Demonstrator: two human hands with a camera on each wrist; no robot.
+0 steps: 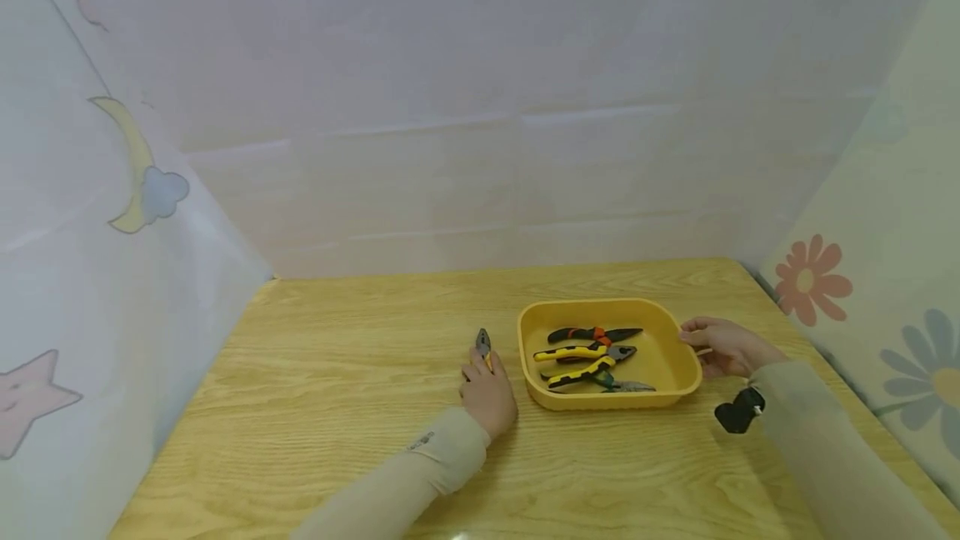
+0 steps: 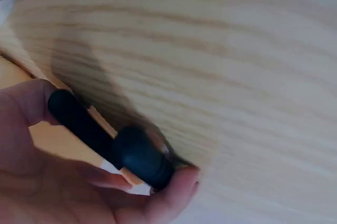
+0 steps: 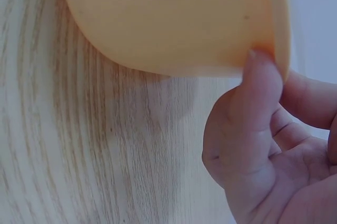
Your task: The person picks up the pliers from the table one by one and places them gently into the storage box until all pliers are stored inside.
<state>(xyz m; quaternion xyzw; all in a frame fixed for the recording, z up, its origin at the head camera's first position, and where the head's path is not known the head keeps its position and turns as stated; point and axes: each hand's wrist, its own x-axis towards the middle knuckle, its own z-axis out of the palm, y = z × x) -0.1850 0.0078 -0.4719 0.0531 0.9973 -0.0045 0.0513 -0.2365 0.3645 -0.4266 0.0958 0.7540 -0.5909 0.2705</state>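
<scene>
My left hand (image 1: pixel 489 398) is on the wooden table, left of a yellow plastic tray. It grips a pair of pliers (image 1: pixel 483 342), whose grey jaws point away from me; in the left wrist view black handle ends (image 2: pixel 87 126) show between thumb and fingers. At the tray's right end, my right hand (image 1: pixel 727 346) pinches the rim of the tray (image 3: pixel 168 24) between thumb and fingers. Inside the tray lie black-and-red long-nose pliers (image 1: pixel 626 333), yellow-and-black pliers (image 1: pixel 581 375) and, partly hidden below them, another pair with a green part (image 1: pixel 633 387).
The wood-grain table (image 1: pixel 337 357) reaches back to a pale sheet wall (image 1: pixel 450 148). Side sheets carry a moon (image 1: pixel 131 136) on the left and flowers (image 1: pixel 813 280) on the right. A black device (image 1: pixel 739 411) is at the right wrist.
</scene>
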